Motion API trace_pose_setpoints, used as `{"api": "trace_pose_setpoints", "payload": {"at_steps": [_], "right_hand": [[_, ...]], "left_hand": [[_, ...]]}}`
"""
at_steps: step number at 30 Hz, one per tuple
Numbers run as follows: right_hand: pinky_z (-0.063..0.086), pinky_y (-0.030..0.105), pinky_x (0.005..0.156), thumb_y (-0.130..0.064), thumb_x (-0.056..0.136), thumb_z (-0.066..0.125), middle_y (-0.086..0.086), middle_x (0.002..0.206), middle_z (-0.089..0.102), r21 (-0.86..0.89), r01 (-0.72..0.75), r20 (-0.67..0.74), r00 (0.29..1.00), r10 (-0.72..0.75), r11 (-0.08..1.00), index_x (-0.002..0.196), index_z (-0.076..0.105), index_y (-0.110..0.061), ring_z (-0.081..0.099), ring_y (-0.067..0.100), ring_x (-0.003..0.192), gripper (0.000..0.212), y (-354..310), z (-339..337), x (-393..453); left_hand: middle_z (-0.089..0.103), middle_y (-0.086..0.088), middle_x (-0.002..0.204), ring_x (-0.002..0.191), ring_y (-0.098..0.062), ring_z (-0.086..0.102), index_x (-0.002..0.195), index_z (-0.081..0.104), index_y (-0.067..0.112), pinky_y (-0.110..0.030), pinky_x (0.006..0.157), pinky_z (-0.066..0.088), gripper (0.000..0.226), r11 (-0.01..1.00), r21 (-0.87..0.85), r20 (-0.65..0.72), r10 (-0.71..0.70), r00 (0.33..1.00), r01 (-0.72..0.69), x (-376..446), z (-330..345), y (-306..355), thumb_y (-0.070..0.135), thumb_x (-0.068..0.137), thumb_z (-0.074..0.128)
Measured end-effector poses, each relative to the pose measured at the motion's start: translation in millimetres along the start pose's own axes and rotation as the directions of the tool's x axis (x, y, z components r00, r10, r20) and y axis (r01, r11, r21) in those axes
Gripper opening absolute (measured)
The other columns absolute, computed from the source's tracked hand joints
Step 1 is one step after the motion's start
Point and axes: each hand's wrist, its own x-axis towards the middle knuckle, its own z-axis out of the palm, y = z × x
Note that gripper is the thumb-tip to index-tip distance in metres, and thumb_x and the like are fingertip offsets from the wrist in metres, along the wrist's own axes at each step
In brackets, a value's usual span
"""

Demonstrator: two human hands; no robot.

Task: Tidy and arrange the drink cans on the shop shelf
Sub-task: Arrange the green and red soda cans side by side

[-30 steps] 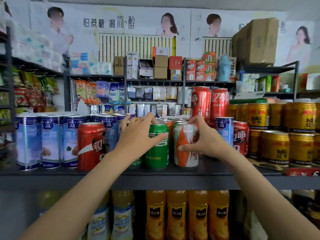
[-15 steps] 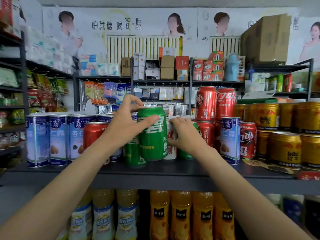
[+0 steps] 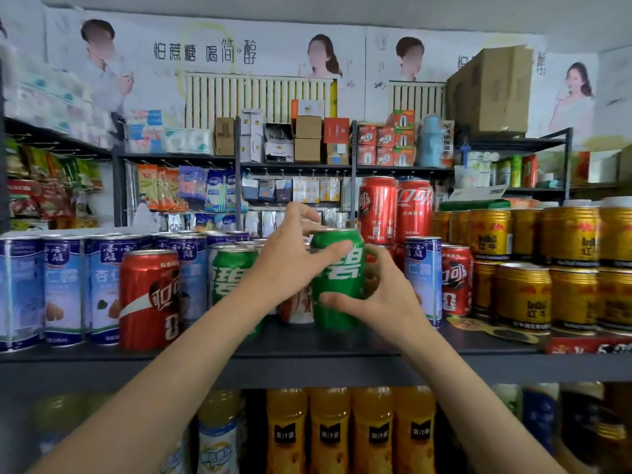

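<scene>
Two green cans show on the shelf [image 3: 307, 347]: one [image 3: 338, 268] held between both hands, another [image 3: 231, 275] just left of it, partly behind the left forearm. One red can [image 3: 148, 299] stands at the front left, and two tall red cans [image 3: 395, 210] sit stacked higher at the back. The left hand [image 3: 290, 258] reaches in, its grip curled round the held can's upper left side, thumb across the white lettering. The right hand [image 3: 383, 299] wraps the lower right (fingers behind, thumb in front). The can stands upright mid-shelf.
</scene>
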Motion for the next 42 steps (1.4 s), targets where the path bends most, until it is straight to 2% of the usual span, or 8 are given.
{"api": "trace_pose_setpoints", "payload": {"at_steps": [3,7,11,14,18,22,28,42], "right_hand": [[0.046,0.02,0.078,-0.026,0.066,0.082,-0.02,0.096,0.049,-0.177,-0.063,-0.047,0.997,0.055,0.982,0.135,0.026,-0.028,0.053,0.004,0.092,0.088,14.0,-19.2,-5.2],[0.046,0.036,0.095,-0.03,0.068,0.08,0.002,0.128,0.051,-0.345,-0.09,-0.114,0.992,0.054,0.934,0.145,0.01,-0.024,0.052,0.021,0.116,0.104,27.1,-18.0,-4.4],[0.04,0.035,0.096,-0.039,0.074,0.074,0.01,0.134,0.037,-0.549,-0.14,-0.15,0.986,0.067,0.824,0.148,-0.005,-0.022,0.043,0.027,0.12,0.11,26.3,-7.3,-1.2],[0.037,0.037,0.098,-0.041,0.072,0.074,0.016,0.13,0.036,-0.732,-0.062,-0.244,0.954,-0.176,0.679,0.147,0.015,-0.012,0.038,0.03,0.118,0.1,14.8,2.1,-1.8],[0.038,0.034,0.097,-0.025,0.075,0.073,0.012,0.127,0.042,-0.693,0.218,-0.117,0.907,-0.406,0.687,0.13,0.042,-0.009,0.041,0.028,0.118,0.066,-7.4,28.8,11.8],[0.032,0.029,0.103,-0.027,0.086,0.061,0.007,0.133,0.03,-0.628,0.172,0.054,0.982,-0.179,0.759,0.137,0.027,-0.015,0.033,0.024,0.125,0.063,-11.2,56.0,24.3],[0.034,0.032,0.105,-0.038,0.086,0.061,0.007,0.153,0.001,-0.665,0.065,0.034,0.998,-0.057,0.744,0.147,-0.005,-0.021,0.025,0.029,0.138,0.091,1.6,77.0,21.5],[0.047,0.033,0.076,-0.031,0.071,0.077,0.006,0.117,0.056,-0.501,0.063,-0.006,0.997,-0.076,0.863,0.134,0.02,-0.031,0.056,0.028,0.103,0.085,15.5,74.8,33.5]], "left_hand": [[0.056,0.01,0.115,0.105,-0.007,0.049,0.115,0.044,0.02,-0.028,0.089,0.038,0.031,0.989,0.143,-0.074,0.057,0.996,-0.046,7.8,-15.1,-6.9,0.038,0.09,0.051],[0.057,0.005,0.115,0.112,-0.017,0.05,0.108,0.054,0.017,-0.041,0.098,0.041,0.019,0.927,0.373,-0.194,0.05,0.98,0.027,6.2,-40.0,-32.9,0.025,0.093,0.049],[0.041,-0.002,0.137,0.13,-0.022,0.033,0.13,0.038,0.016,-0.037,0.107,0.029,0.051,0.823,0.546,-0.133,-0.101,0.986,0.158,-4.1,-37.3,-51.3,0.031,0.086,0.059],[0.03,-0.002,0.143,0.133,-0.019,0.029,0.14,0.024,0.018,-0.032,0.109,0.024,0.075,0.882,0.43,-0.252,-0.087,0.964,0.193,-22.7,-36.5,-59.9,0.031,0.08,0.067],[0.039,-0.001,0.137,0.122,-0.017,0.043,0.137,0.024,0.018,-0.03,0.098,0.037,0.078,0.933,0.246,-0.307,-0.183,0.934,0.264,-42.6,-37.7,-78.6,0.032,0.076,0.071],[0.048,0.0,0.133,0.12,-0.018,0.048,0.137,0.025,0.019,-0.038,0.099,0.043,0.081,0.916,0.205,-0.203,-0.304,0.931,0.344,-40.8,-41.4,-86.4,0.043,0.074,0.071],[0.049,0.003,0.13,0.118,-0.013,0.047,0.134,0.03,0.019,-0.023,0.092,0.037,0.078,0.932,0.178,-0.158,-0.29,0.944,0.316,-38.3,-51.1,-85.2,0.042,0.072,0.073],[0.05,0.01,0.118,0.107,-0.007,0.047,0.133,0.034,0.022,-0.024,0.089,0.04,0.072,0.96,0.066,-0.143,-0.262,0.955,0.273,-49.7,-57.4,-80.5,0.039,0.074,0.071]]}}
